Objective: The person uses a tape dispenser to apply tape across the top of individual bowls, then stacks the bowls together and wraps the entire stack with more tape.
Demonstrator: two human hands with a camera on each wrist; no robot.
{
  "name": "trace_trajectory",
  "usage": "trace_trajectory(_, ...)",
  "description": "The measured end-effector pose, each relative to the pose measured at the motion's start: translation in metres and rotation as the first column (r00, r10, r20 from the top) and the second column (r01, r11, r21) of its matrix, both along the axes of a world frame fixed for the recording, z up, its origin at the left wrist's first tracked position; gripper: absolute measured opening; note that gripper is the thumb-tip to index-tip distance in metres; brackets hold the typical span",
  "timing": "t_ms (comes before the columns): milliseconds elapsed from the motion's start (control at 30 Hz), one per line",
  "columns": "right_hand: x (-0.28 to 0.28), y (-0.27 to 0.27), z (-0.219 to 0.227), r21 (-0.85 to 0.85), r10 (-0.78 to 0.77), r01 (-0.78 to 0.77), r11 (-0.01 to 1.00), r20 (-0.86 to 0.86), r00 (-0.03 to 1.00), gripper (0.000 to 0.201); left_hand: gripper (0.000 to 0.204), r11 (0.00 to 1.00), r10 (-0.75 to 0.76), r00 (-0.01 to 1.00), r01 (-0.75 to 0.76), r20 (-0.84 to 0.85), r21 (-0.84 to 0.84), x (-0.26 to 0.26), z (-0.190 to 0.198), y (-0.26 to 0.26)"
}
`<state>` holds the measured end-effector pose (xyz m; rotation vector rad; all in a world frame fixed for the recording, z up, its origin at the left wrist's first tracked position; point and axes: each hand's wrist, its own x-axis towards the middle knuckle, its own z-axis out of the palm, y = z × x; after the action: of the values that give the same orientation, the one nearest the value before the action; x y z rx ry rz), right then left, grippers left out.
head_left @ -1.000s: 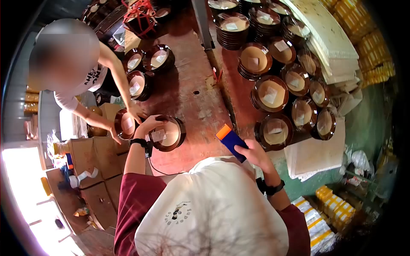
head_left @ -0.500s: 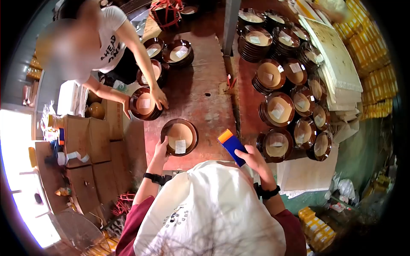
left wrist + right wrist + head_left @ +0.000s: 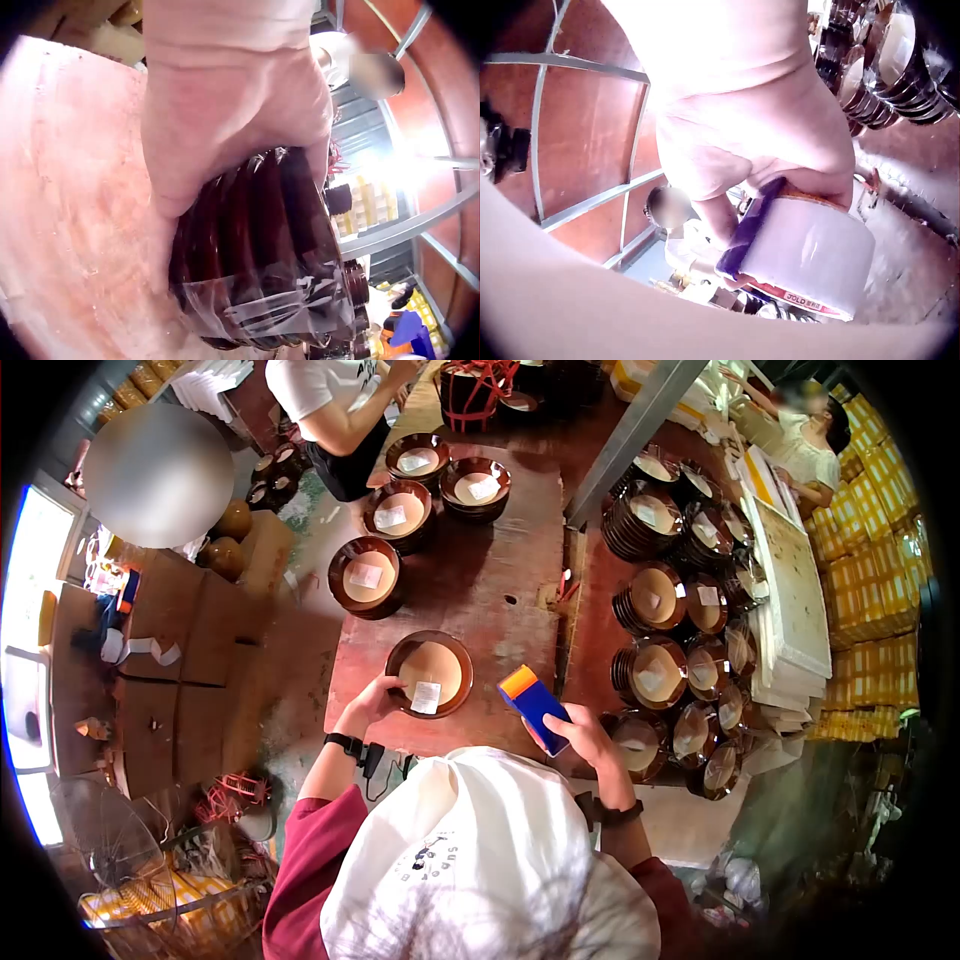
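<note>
On the near part of the red table (image 3: 480, 580) is a stack of brown bowls (image 3: 463, 665) with a paper label inside the top one. My left hand (image 3: 372, 702) grips it at its left side. The left wrist view shows the hand (image 3: 232, 105) spread across the nested bowls (image 3: 247, 240), with clear tape (image 3: 277, 304) stuck over their sides. To the right, my right hand (image 3: 588, 738) holds a blue and orange tape dispenser (image 3: 538, 708) beside the bowls. Its wide tape roll (image 3: 810, 251) shows in the right wrist view, under the fingers.
More bowl stacks (image 3: 365, 575) stand at the table's left edge, and many others (image 3: 655, 670) crowd the right side. A grey post (image 3: 640, 435) rises between them. Cardboard boxes (image 3: 165, 630) are at left. One person (image 3: 335, 405) stands across the table, another (image 3: 808, 450) at far right.
My left hand has drawn the bowl stack right and nearer, then kept it there. The other person set a stack at the left edge and moved back. My view has turned.
</note>
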<state>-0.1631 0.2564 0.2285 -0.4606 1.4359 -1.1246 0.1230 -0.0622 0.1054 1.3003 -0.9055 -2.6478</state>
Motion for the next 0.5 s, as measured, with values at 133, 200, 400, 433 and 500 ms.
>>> trace_trajectory(133, 0.004, 0.004, 0.023, -0.025, -0.070, 0.073, 0.997, 0.118, 0.991, 0.030, 0.031, 1.000, 0.026, 0.999, -0.026, -0.047, -0.003, 0.000, -0.007, 0.007)
trace_trajectory(200, 0.006, 0.007, 0.028, 0.010, -0.104, 0.103, 0.995, 0.102, 0.989, 0.030, 0.040, 0.999, 0.034, 0.996, -0.036, -0.077, -0.012, -0.010, -0.001, 0.024)
trace_trajectory(400, -0.002, 0.007, 0.045, 0.038, -0.133, 0.133, 0.990, 0.014, 0.991, 0.032, 0.061, 0.990, -0.138, 0.972, 0.127, -0.190, -0.068, -0.077, 0.002, 0.060)
trace_trajectory(433, -0.003, 0.004, 0.049, 0.035, -0.147, 0.147, 0.989, 0.012, 0.989, 0.032, 0.062, 0.987, -0.149, 0.969, 0.134, -0.195, -0.088, -0.086, 0.008, 0.063)
trace_trajectory(500, -0.010, 0.004, 0.050, -0.015, -0.074, 0.073, 0.997, -0.049, 0.996, 0.032, 0.066, 0.984, -0.171, 0.965, 0.156, -0.199, -0.090, -0.095, 0.003, 0.062)
